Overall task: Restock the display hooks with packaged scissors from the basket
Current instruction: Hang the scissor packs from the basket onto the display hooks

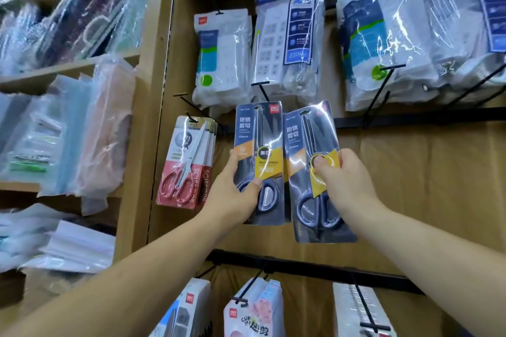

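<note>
Two scissors packs point(258, 142) point(306, 134) (left hand point(235, 194), right hand point(345, 180))

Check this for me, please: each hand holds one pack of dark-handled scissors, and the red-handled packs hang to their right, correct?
Not quite: the head view shows the red-handled packs hanging to their left, not right. The left hand and right hand do each hold one dark-handled pack.

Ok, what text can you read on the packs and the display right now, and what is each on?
"防锈剪切": left-hand scissors pack and right-hand scissors pack.
"黑刃": left-hand scissors pack, round badge.
"deli 得力" and "2500": power strip pack.
"Scissors": red scissors pack.
Model numbers and other small print: too blurred to read.
</note>
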Demonstrator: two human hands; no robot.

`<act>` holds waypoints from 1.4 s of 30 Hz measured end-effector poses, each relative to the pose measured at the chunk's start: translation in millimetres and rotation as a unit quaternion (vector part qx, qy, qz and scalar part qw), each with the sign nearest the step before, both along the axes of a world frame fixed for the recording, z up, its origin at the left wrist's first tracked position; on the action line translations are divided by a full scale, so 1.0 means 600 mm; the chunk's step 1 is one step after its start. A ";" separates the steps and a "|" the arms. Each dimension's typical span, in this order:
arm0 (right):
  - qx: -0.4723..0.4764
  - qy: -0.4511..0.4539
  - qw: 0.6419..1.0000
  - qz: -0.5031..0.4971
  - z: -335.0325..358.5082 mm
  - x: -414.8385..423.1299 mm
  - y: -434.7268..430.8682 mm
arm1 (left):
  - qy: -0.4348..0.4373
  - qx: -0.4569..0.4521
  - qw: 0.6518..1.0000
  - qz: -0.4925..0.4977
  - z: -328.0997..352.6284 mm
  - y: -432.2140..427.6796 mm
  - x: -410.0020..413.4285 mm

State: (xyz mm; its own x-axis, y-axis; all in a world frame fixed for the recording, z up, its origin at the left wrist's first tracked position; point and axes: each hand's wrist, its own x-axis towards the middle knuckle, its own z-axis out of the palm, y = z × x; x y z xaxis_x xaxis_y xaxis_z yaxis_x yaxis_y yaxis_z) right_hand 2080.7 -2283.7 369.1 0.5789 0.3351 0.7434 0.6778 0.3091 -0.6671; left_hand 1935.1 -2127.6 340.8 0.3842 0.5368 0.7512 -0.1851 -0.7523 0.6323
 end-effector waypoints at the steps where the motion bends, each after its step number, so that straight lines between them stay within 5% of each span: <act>1: -0.001 0.004 1.000 0.000 -0.004 0.002 0.000 | 0.004 -0.002 1.000 0.000 0.005 0.001 0.000; 12: 0.056 0.004 0.998 0.021 -0.002 0.013 -0.019 | 0.112 -0.024 0.991 0.069 0.028 0.010 0.020; 18: -0.006 0.031 0.993 0.116 -0.003 -0.015 0.024 | 0.115 0.039 0.982 0.146 0.018 0.006 0.036; 21: -0.016 0.045 0.987 0.151 0.003 -0.032 0.060 | 0.006 0.019 0.997 0.074 -0.002 -0.009 0.021; 24: -0.032 0.074 0.980 0.183 0.010 -0.054 0.094 | -0.014 -0.015 0.999 -0.042 -0.013 -0.031 -0.003; 32: 0.077 0.016 0.993 0.093 0.022 -0.080 0.131 | 0.036 0.032 0.998 -0.037 0.004 -0.004 -0.026; 42: -0.106 -0.084 0.990 -0.033 0.035 -0.032 0.111 | 0.099 0.015 0.995 -0.002 0.021 0.014 -0.005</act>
